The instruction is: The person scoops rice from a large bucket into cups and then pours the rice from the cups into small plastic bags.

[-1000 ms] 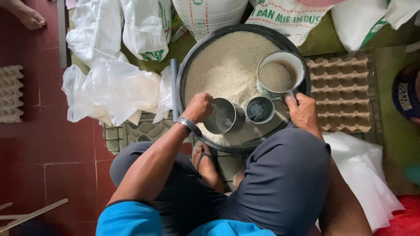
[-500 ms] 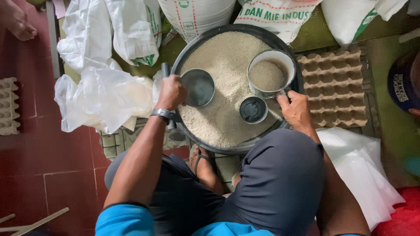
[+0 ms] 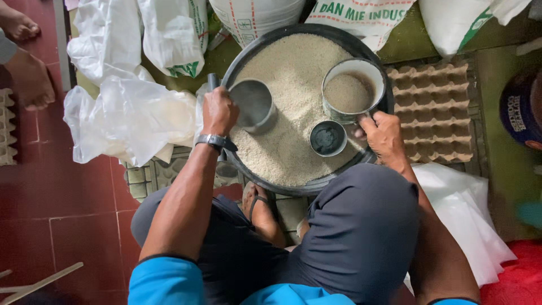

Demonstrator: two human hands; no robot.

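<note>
Since the earlier frame, the left hand (image 3: pixel 219 110) has carried its metal scoop (image 3: pixel 253 105) from the middle of the basin (image 3: pixel 271 181) to the left rim, beside the clear plastic bags (image 3: pixel 130 116). Its grip is closed around the scoop's handle, and the scoop rests tilted on the rice (image 3: pixel 293 73). Resting on the basin's right edge, the right hand (image 3: pixel 385 134) touches the base of a large tin (image 3: pixel 353 90) partly filled with rice; whether its grip is spread or pressed together I cannot tell. A small dark cup (image 3: pixel 328 138) sits in the rice just left of that hand. Egg trays (image 3: pixel 433 110) lie to the right.
</note>
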